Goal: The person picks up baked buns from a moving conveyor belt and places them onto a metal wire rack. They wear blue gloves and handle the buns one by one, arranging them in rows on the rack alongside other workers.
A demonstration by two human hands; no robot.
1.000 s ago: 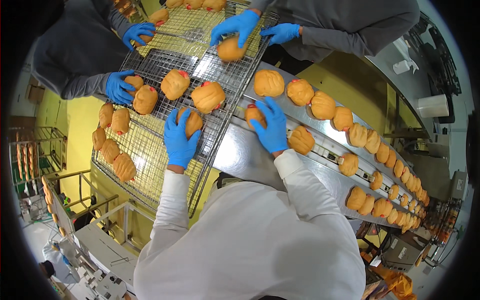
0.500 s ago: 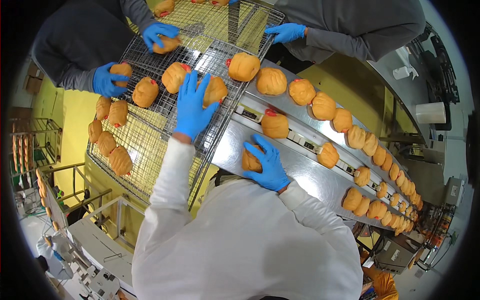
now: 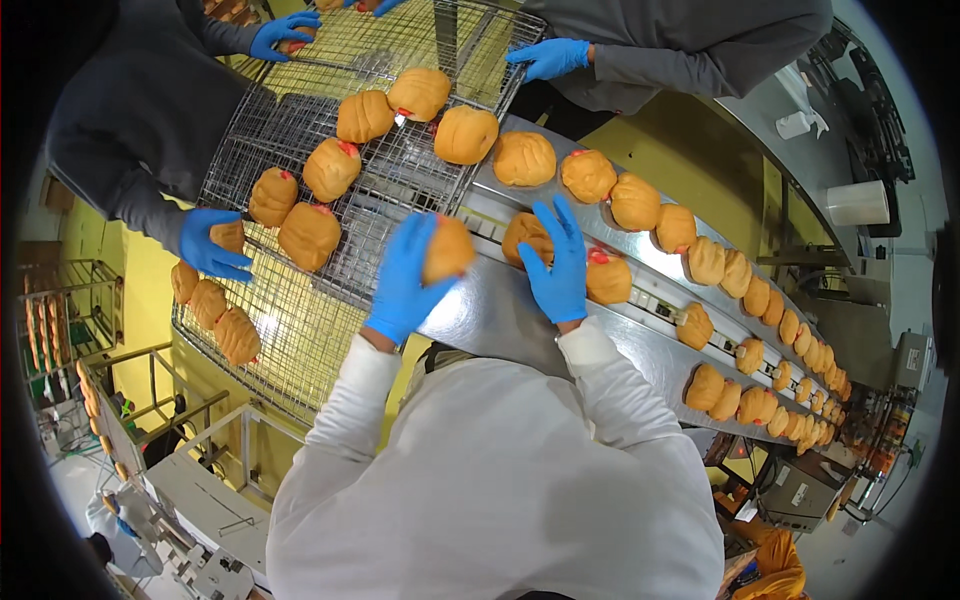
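Observation:
In my blue-gloved left hand (image 3: 405, 280) is a round golden bread roll (image 3: 450, 250) with a red patch, blurred by motion at the near edge of the metal table. My blue-gloved right hand (image 3: 558, 265) has its fingers spread at the right side of another bread roll (image 3: 525, 238) on the conveyor; whether it bears weight there I cannot tell. Just to its right sits a roll with a red end (image 3: 607, 277). Beyond my left hand, several rolls (image 3: 333, 168) rest on a wire rack (image 3: 385, 205).
Rolls line the conveyor (image 3: 655, 303) and both metal ledges, running off to the right. At left, a co-worker's gloved hand (image 3: 213, 243) grips a roll over the rack; another gloved hand (image 3: 283, 36) holds one farther back. A third glove (image 3: 548, 60) is at the rack's right edge.
My left hand has left the rack and come nearer, now holding a roll. My right hand has moved forward from a roll on the near ledge to one on the conveyor. Conveyor rolls have shifted left.

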